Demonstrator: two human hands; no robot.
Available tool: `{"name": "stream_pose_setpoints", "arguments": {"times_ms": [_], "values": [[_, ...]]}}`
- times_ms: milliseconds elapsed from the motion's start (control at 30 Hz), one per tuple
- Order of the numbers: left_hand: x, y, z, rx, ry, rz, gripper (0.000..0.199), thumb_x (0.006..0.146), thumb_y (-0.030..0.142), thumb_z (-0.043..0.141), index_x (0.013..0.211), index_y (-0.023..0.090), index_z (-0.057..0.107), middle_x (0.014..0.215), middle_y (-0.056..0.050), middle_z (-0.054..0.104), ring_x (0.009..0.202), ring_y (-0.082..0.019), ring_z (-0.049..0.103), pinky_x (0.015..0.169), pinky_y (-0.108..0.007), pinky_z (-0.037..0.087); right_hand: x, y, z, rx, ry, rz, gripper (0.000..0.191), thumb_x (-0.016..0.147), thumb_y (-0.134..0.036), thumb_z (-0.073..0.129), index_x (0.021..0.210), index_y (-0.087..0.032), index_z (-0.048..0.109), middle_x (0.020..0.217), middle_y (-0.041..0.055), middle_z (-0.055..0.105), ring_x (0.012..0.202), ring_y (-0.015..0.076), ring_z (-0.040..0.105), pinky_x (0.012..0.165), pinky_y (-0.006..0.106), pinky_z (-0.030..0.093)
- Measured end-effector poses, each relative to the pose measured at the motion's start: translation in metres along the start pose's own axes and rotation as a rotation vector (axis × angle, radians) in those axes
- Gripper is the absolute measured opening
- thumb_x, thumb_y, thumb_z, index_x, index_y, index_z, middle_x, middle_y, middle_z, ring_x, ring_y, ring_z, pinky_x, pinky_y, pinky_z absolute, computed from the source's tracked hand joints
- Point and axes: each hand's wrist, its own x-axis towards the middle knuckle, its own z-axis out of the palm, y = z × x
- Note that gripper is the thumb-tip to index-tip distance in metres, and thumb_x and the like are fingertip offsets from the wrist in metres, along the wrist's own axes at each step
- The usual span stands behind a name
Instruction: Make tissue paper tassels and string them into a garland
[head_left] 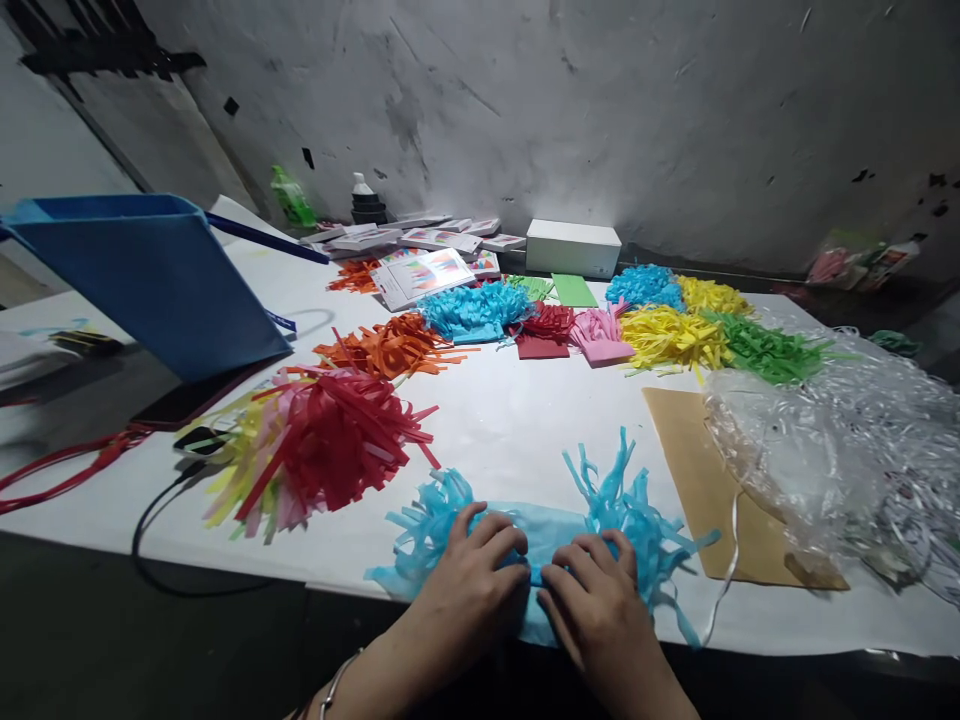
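Light-blue tissue paper lies at the table's front edge, with fringed strips bunched at its left and right ends. My left hand rests on its left half, fingers bent and pressed onto the paper. Close beside it, my right hand has its curled fingers on the right half. A narrow folded or rolled strip of the paper shows between my fingertips. Both thumbs are near the middle, and the paper under the palms is hidden.
A red, pink and yellow fringed bundle lies left, near a blue box-like holder. Coloured tissue bunches, flat packs and a white box line the back. At right are a brown sheet and clear plastic.
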Motion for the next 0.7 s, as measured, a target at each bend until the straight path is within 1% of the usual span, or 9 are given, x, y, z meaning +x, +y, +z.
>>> {"name": "stream_pose_setpoints", "arguments": {"times_ms": [67,133,267,400,500,600,700], "values": [[0.001,0.000,0.001,0.005,0.015,0.022,0.013,0.086,0.012,0.067,0.080,0.022,0.064,0.091,0.002,0.068,0.092,-0.019,0.057,0.108,-0.049,0.026,0.000,-0.002,0.002,-0.020,0.005,-0.017,0.014,0.095,-0.016,0.055,0.087,-0.023,0.063,0.082,-0.0008,0.066,0.085,0.0190,0.056,0.102,0.043,0.025],[0.003,0.000,0.002,0.004,0.037,0.009,0.014,0.088,0.012,0.064,0.079,0.022,0.063,0.088,0.002,0.068,0.088,-0.018,0.057,0.107,-0.047,0.028,0.001,-0.003,0.006,-0.026,0.019,-0.025,0.019,0.095,-0.013,0.052,0.082,-0.022,0.061,0.078,-0.0013,0.064,0.082,0.0176,0.056,0.101,0.042,0.026],[0.003,0.000,0.004,-0.029,0.054,-0.015,0.014,0.089,0.010,0.061,0.082,0.022,0.063,0.092,0.001,0.069,0.089,-0.019,0.057,0.105,-0.046,0.029,0.003,-0.003,0.012,-0.021,0.037,-0.013,0.022,0.097,-0.014,0.048,0.079,-0.021,0.058,0.077,-0.0011,0.063,0.078,0.0167,0.055,0.099,0.040,0.028],[0.001,-0.002,0.004,-0.078,0.039,-0.071,0.013,0.088,0.010,0.064,0.080,0.021,0.062,0.091,0.001,0.068,0.089,-0.019,0.058,0.103,-0.045,0.030,0.001,0.000,0.011,-0.084,0.023,-0.015,0.023,0.099,-0.015,0.045,0.081,-0.021,0.058,0.079,-0.0002,0.064,0.079,0.0175,0.056,0.103,0.043,0.026],[0.000,-0.002,0.001,-0.119,0.006,-0.127,0.011,0.089,0.013,0.065,0.081,0.021,0.063,0.092,0.000,0.068,0.091,-0.020,0.058,0.100,-0.046,0.031,-0.004,0.005,0.007,-0.116,0.038,-0.010,0.023,0.100,-0.015,0.044,0.083,-0.021,0.058,0.082,0.0006,0.066,0.084,0.0181,0.058,0.107,0.045,0.025],[0.002,0.003,-0.003,-0.136,-0.060,-0.175,0.015,0.091,0.010,0.057,0.085,0.021,0.064,0.096,-0.002,0.068,0.094,-0.022,0.058,0.098,-0.048,0.032,-0.008,0.010,0.003,-0.099,0.061,0.043,0.024,0.101,-0.017,0.041,0.086,-0.022,0.059,0.087,0.0012,0.067,0.089,0.0192,0.060,0.108,0.045,0.024],[0.006,0.011,-0.007,-0.085,-0.101,-0.247,0.016,0.090,0.010,0.053,0.084,0.020,0.064,0.096,-0.005,0.067,0.093,-0.025,0.057,0.094,-0.051,0.034,-0.009,0.010,-0.001,-0.066,0.006,0.134,0.020,0.099,-0.017,0.043,0.087,-0.024,0.058,0.092,0.0019,0.066,0.093,0.0209,0.059,0.106,0.046,0.024]]}}
